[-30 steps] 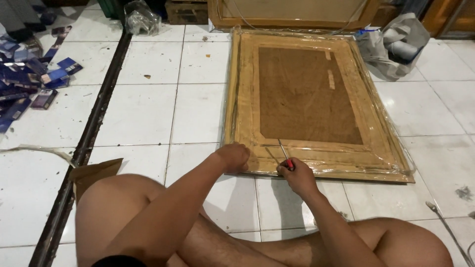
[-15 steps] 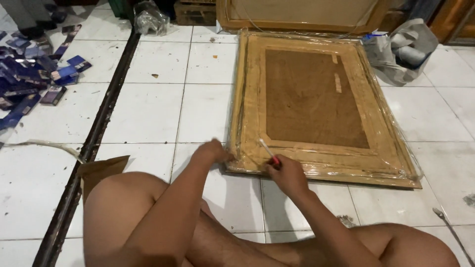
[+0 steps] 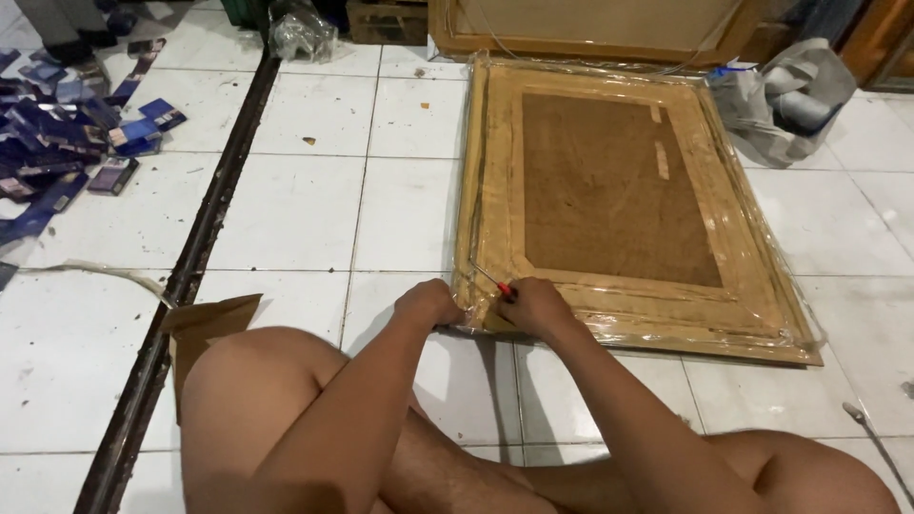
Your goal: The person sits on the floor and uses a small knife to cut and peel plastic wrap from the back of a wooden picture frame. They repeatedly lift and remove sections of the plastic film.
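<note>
- Fingers of the right hand [image 3: 538, 306] curl tight around a small tool with a red handle [image 3: 508, 291], its thin metal tip [image 3: 484, 275] pointing up-left along the frame's edge
- Left hand [image 3: 430, 303] has its fingers bunched in a narrow pinch on the clear plastic wrap [image 3: 762, 257] at the near left corner of the frame; exactly what sits between the fingertips can't be told
- Wooden frame [image 3: 495, 171] lies flat on the white tiled floor [image 3: 305, 209], brown backing board [image 3: 609, 190] facing up, whole thing covered in the wrap
- Step in hand, as judged: working the tool tip into the wrap at that corner while the other hand holds the plastic taut
- Next move likely calls for a steady, shallow push of the tip along the frame edge, keeping it off the wood, left hand keeping tension
- Frame corner sits right under both hands, touching the left fingertips; rest of the frame stretches away up and to the right
- Bare knees in the foreground; scrap of cardboard [image 3: 205, 319] just left of the left knee
- Dark floor channel [image 3: 205, 247] runs diagonally at left, scattered blue packets [image 3: 67, 143] beyond it, well apart from the hands
- Crumpled grey bag [image 3: 790, 100] near the frame's far right corner, second frame [image 3: 590, 29] behind
</note>
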